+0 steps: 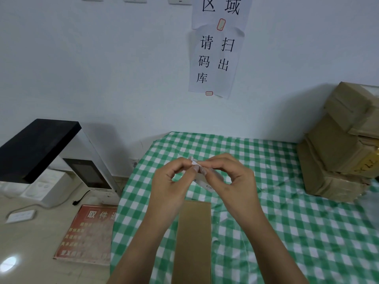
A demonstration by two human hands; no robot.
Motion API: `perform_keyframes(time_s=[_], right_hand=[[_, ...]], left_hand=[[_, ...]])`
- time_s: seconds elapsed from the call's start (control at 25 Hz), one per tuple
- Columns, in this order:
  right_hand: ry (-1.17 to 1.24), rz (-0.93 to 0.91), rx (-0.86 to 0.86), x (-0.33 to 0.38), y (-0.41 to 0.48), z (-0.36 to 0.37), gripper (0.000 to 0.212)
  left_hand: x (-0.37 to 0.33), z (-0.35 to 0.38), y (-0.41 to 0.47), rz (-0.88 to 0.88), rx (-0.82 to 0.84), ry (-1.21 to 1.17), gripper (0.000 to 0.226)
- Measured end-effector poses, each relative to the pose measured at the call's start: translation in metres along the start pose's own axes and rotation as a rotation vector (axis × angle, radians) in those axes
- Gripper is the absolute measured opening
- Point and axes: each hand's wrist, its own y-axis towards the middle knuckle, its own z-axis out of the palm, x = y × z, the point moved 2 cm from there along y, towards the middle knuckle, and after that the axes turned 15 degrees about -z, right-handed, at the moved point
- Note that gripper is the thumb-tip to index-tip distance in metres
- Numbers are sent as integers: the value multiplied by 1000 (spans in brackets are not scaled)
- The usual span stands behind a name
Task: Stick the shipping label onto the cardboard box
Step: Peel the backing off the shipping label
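Green-checked tablecloth (287, 201): you've got both left hand (170, 181) and right hand (231, 177) pinching the shipping label (203, 182), with the cardboard box (193, 238) lying lengthwise right below them.

Right of the cardboard box (193, 238) the checked cloth (287, 232) lies free; far right, stacked cartons (344, 144) block.

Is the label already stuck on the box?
No, both hands, left and right, hold the label above the bare cardboard box.
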Motion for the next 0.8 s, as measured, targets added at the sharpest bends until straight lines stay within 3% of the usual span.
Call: perform_keyframes(time_s=[0.64,0.8], right_hand=[[99,166,-6,-9,-7,0,8],[164,208,-24,-9,-9,0,15]], left_hand=[[18,-4,2,3,-45,75,9],[16,-1,0,-26,-28,26,10]])
